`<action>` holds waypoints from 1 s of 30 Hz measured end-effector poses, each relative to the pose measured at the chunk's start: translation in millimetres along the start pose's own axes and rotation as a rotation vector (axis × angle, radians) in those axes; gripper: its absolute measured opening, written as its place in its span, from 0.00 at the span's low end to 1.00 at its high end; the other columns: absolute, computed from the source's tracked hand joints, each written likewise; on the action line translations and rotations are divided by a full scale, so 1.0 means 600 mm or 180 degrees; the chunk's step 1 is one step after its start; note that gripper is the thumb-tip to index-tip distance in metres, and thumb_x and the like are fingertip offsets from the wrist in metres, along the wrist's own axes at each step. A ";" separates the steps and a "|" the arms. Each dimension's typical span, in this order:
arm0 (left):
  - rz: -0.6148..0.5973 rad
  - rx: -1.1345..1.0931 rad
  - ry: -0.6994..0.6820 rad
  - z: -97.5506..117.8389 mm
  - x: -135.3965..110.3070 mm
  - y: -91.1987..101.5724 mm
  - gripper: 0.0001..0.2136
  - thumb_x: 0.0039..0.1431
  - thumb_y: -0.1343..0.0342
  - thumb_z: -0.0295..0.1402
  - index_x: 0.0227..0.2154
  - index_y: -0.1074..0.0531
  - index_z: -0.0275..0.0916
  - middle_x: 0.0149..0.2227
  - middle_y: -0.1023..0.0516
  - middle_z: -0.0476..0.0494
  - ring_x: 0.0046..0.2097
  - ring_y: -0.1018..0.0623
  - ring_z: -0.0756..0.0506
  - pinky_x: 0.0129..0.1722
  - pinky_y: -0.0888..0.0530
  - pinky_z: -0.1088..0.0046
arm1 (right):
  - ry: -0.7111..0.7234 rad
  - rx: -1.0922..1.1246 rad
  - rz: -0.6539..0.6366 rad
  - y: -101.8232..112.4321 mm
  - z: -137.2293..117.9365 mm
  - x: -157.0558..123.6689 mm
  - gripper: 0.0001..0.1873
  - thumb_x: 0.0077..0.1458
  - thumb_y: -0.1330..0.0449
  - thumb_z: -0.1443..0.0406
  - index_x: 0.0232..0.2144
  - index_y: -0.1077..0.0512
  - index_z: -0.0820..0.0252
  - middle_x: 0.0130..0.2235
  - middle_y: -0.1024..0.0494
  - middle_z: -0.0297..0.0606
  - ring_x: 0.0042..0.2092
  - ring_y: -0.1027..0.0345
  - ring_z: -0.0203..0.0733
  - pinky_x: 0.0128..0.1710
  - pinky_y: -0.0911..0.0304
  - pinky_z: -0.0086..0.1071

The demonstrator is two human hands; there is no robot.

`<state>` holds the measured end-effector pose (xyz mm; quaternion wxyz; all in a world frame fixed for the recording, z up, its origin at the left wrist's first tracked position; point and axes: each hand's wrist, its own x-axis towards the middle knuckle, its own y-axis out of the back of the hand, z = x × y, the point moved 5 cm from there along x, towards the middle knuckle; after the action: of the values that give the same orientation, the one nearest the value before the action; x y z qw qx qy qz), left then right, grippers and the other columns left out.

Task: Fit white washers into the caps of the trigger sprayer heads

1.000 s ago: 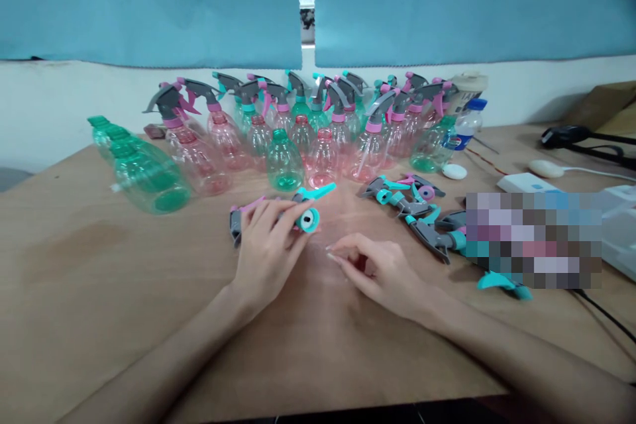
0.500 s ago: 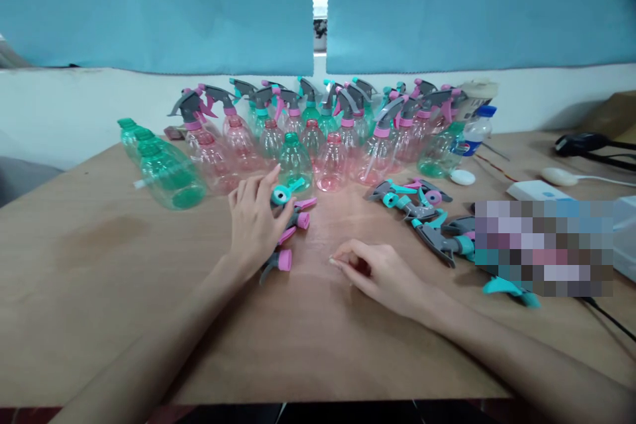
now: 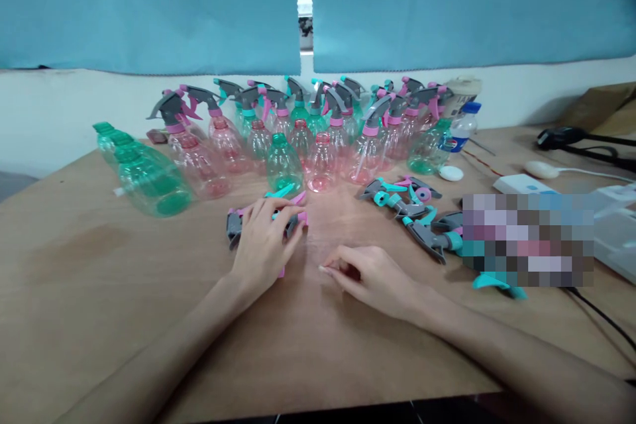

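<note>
My left hand [image 3: 263,238] is over a small group of trigger spray heads, thumb and index finger closed around the pink collar of a grey-and-pink spray head [image 3: 302,218]. Under and beside its fingers lie more spray heads; a grey body [image 3: 233,228] shows at the left and a turquoise trigger [image 3: 279,192] beyond the knuckles. To the right, my right hand [image 3: 372,278] rests low over the table with thumb and index finger pinched; whether the pale spot at the tips is a nail or a small thing I cannot tell. Behind the hands stand an open green bottle [image 3: 284,162] and an open pink bottle [image 3: 322,165].
Pink and green bottles, several with spray heads on, line the wall. Green bottles [image 3: 154,179] without heads stand at left. Loose spray heads [image 3: 432,238] lie at right, near a white lid [image 3: 451,173], a blue-capped bottle [image 3: 464,129], a white box [image 3: 524,185] and a blurred patch.
My left hand has come down and nearer over the spray heads, and its thumb and index finger have closed on a pink collar. My right hand keeps its pinch. The view has shifted slightly.
</note>
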<state>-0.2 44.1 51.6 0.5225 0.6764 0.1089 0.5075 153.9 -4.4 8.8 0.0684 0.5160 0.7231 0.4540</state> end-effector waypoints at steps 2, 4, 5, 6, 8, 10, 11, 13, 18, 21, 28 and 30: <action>0.0028 -0.0169 -0.0079 0.004 0.003 0.004 0.07 0.61 0.48 0.30 0.40 0.27 0.39 0.41 0.27 0.41 0.45 0.28 0.40 0.44 0.34 0.59 | 0.0016 -0.0023 0.0015 0.000 -0.001 0.000 0.05 0.59 0.45 0.66 0.33 0.29 0.59 0.26 0.25 0.31 0.26 0.33 0.33 0.28 0.43 0.25; 0.0046 -0.0378 -0.0068 0.003 0.007 0.006 0.07 0.61 0.48 0.30 0.40 0.28 0.39 0.40 0.28 0.40 0.45 0.28 0.40 0.44 0.32 0.61 | 0.0031 -0.0014 0.0025 -0.001 -0.003 -0.001 0.05 0.59 0.45 0.66 0.33 0.29 0.59 0.26 0.25 0.31 0.26 0.33 0.32 0.28 0.43 0.25; 0.0022 -0.0469 -0.0045 0.003 0.009 0.004 0.07 0.61 0.49 0.30 0.40 0.28 0.39 0.40 0.28 0.40 0.45 0.28 0.41 0.44 0.31 0.61 | 0.0046 -0.0001 0.0029 -0.001 -0.005 -0.002 0.05 0.59 0.45 0.66 0.33 0.29 0.59 0.25 0.25 0.30 0.26 0.33 0.32 0.27 0.43 0.25; -0.0022 -0.0531 -0.0017 0.003 0.012 0.001 0.07 0.61 0.49 0.30 0.40 0.28 0.39 0.40 0.28 0.41 0.45 0.28 0.41 0.45 0.31 0.62 | 0.0066 0.0008 0.0041 -0.002 -0.007 -0.002 0.05 0.59 0.45 0.66 0.33 0.29 0.59 0.25 0.25 0.30 0.26 0.33 0.32 0.27 0.44 0.25; -0.0205 -0.0575 -0.0001 0.009 0.016 -0.009 0.07 0.61 0.50 0.29 0.39 0.28 0.39 0.41 0.28 0.41 0.45 0.28 0.41 0.45 0.30 0.61 | 0.0117 0.0008 0.0050 -0.005 -0.011 -0.004 0.05 0.59 0.45 0.65 0.34 0.29 0.59 0.25 0.25 0.30 0.25 0.34 0.33 0.27 0.44 0.26; -0.0425 -0.0575 -0.0084 0.022 0.022 -0.021 0.07 0.61 0.50 0.27 0.39 0.29 0.37 0.41 0.28 0.41 0.45 0.28 0.42 0.45 0.30 0.61 | 0.0154 -0.0018 0.0033 -0.007 -0.015 -0.005 0.05 0.59 0.45 0.65 0.34 0.29 0.59 0.25 0.25 0.30 0.25 0.34 0.33 0.27 0.44 0.26; -0.0548 -0.0573 -0.0151 0.030 0.026 -0.028 0.07 0.60 0.51 0.27 0.39 0.29 0.37 0.40 0.28 0.41 0.45 0.28 0.42 0.45 0.29 0.61 | 0.0168 -0.0025 0.0020 -0.007 -0.017 -0.005 0.05 0.59 0.45 0.65 0.34 0.29 0.59 0.25 0.25 0.30 0.25 0.33 0.33 0.27 0.44 0.27; -0.0835 -0.0603 -0.0392 0.050 0.038 -0.045 0.08 0.60 0.52 0.26 0.39 0.29 0.36 0.41 0.27 0.41 0.45 0.27 0.42 0.44 0.29 0.63 | 0.0193 -0.0023 0.0043 -0.005 -0.017 -0.002 0.04 0.58 0.44 0.67 0.34 0.29 0.59 0.25 0.24 0.30 0.25 0.33 0.34 0.27 0.44 0.27; -0.1105 -0.0720 -0.0827 0.082 0.103 -0.099 0.11 0.62 0.54 0.27 0.45 0.31 0.36 0.45 0.26 0.39 0.46 0.26 0.43 0.43 0.28 0.65 | -0.0164 -0.0052 0.0563 0.024 0.004 0.010 0.04 0.57 0.45 0.69 0.31 0.30 0.59 0.27 0.24 0.32 0.26 0.33 0.34 0.29 0.42 0.27; -0.1035 -0.0788 -0.0971 0.093 0.156 -0.139 0.12 0.60 0.51 0.26 0.46 0.31 0.37 0.44 0.24 0.41 0.46 0.25 0.44 0.46 0.29 0.65 | -0.0406 0.0159 0.1071 0.049 0.019 0.014 0.04 0.58 0.46 0.67 0.34 0.32 0.59 0.27 0.26 0.32 0.27 0.32 0.34 0.31 0.39 0.27; -0.0996 -0.0942 -0.1567 0.138 0.190 -0.184 0.11 0.62 0.50 0.30 0.46 0.30 0.41 0.46 0.25 0.50 0.48 0.26 0.48 0.48 0.29 0.72 | -0.0424 0.0343 0.1741 0.081 0.020 0.016 0.02 0.57 0.46 0.67 0.33 0.34 0.60 0.29 0.28 0.34 0.29 0.33 0.35 0.30 0.37 0.28; -0.0827 -0.0910 -0.1433 0.140 0.185 -0.183 0.10 0.63 0.50 0.33 0.46 0.31 0.39 0.48 0.27 0.46 0.46 0.25 0.46 0.46 0.27 0.67 | -0.0428 0.0281 0.1814 0.083 0.025 0.017 0.02 0.56 0.46 0.67 0.33 0.35 0.59 0.29 0.28 0.35 0.30 0.33 0.37 0.31 0.36 0.30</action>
<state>160.2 116.6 30.2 0.6841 0.6719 0.0033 0.2837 191.7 15.2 40.2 -0.0366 0.7296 0.5620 0.3879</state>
